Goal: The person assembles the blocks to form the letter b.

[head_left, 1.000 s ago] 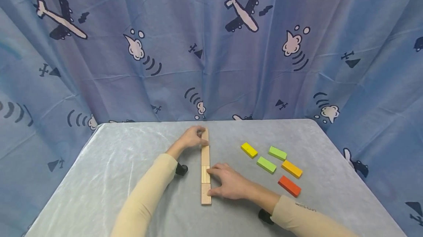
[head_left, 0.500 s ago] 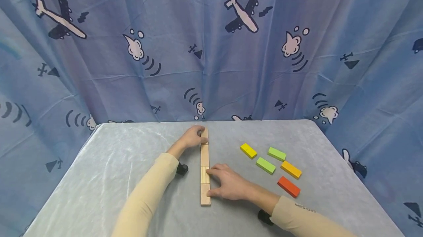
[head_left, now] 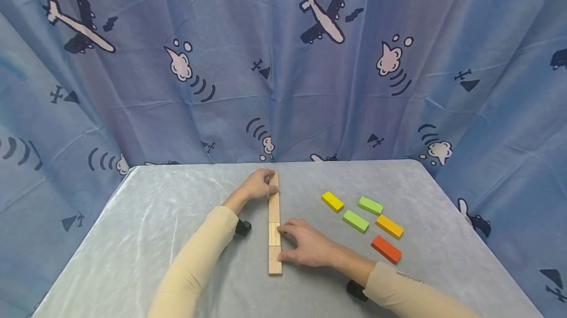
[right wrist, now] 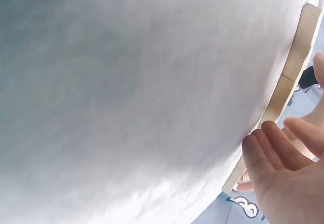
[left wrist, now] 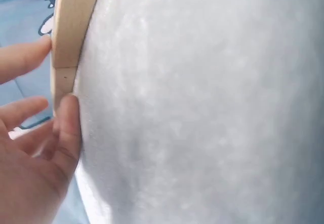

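Note:
Several plain wooden blocks (head_left: 274, 234) lie end to end on the table in one straight row running away from me. My left hand (head_left: 257, 184) is at the far end of the row. Its thumb touches the farthest block (left wrist: 76, 26) and its fingers bend loosely near the row's far end. On the right side of the nearer blocks, my right hand (head_left: 307, 244) rests with thumb and index finger spread apart, their tips against the row. In the right wrist view, the extended fingers (right wrist: 276, 153) lie along the row's side (right wrist: 298, 46).
To the right lie a yellow block (head_left: 332, 201), two green blocks (head_left: 356, 221), an orange block (head_left: 390, 226) and a red block (head_left: 386, 249). A pale cloth covers the table (head_left: 141, 239). A blue curtain (head_left: 221, 62) with airplane prints hangs behind the table's far edge.
Both hands stay at the row in nearly the same places. The whole head view shifts slightly; no block is visibly picked up or let go.

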A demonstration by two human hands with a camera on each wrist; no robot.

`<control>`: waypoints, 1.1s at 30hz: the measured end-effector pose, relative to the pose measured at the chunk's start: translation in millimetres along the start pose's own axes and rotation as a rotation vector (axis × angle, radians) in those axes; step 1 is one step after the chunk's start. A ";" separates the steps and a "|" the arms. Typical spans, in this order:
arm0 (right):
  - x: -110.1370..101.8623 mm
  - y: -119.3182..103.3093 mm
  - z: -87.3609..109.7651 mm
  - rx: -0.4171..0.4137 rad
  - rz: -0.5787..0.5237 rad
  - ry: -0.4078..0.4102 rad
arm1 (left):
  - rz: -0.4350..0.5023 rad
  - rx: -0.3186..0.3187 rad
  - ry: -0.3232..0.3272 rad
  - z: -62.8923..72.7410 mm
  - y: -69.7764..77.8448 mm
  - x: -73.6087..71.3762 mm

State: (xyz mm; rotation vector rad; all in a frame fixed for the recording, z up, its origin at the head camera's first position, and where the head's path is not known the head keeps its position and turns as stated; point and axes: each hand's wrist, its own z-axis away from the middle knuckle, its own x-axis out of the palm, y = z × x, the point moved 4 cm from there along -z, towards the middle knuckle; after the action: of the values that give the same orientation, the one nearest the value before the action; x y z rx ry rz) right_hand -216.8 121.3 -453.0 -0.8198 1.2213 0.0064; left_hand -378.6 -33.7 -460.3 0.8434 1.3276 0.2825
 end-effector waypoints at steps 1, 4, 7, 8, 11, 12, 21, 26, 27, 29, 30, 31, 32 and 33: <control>-1.2 0.9 0.9 -0.008 0.000 0.006 | -0.018 0.011 0.005 1.5 1.7 -0.7; -6.6 4.1 4.8 -0.036 0.003 0.032 | -0.045 0.011 0.002 5.4 5.9 -2.1; -13.4 8.0 10.6 -0.040 0.007 0.047 | -0.073 0.012 -0.010 9.3 9.0 -1.5; -15.7 9.3 13.1 -0.039 0.007 0.055 | -0.067 0.000 -0.022 10.4 9.0 -0.6; -21.3 13.4 20.9 -0.022 0.010 0.071 | -0.083 -0.001 -0.036 15.5 10.2 1.1; -23.3 14.6 23.4 -0.020 0.013 0.079 | -0.088 -0.001 -0.039 17.6 10.9 1.4; -42.6 34.3 49.0 0.014 0.051 0.129 | -0.075 0.020 -0.061 40.4 22.6 3.5; -54.7 46.5 64.9 0.015 0.075 0.170 | -0.072 0.018 -0.067 51.2 26.6 5.5; -57.0 49.0 67.6 0.028 0.079 0.177 | -0.075 0.020 -0.067 53.2 26.9 6.2; -60.7 53.6 72.8 0.054 0.089 0.188 | -0.081 0.024 -0.066 57.6 27.2 7.7; -62.3 56.0 75.4 0.073 0.092 0.194 | -0.085 0.029 -0.065 59.7 27.2 8.5; -64.1 58.5 77.6 0.095 0.092 0.200 | -0.088 0.038 -0.060 61.9 27.6 9.0; -65.8 61.0 79.9 0.109 0.097 0.211 | -0.091 0.045 -0.055 64.5 28.1 9.3; -67.7 63.1 82.1 0.121 0.104 0.221 | -0.095 0.057 -0.047 67.1 28.5 9.7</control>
State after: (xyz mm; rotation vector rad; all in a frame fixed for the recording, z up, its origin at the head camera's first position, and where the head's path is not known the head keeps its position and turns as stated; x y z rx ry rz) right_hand -201.4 240.4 -423.5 -0.6629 1.4575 -0.0746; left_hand -306.1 -33.5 -447.7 0.8266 1.3323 0.1498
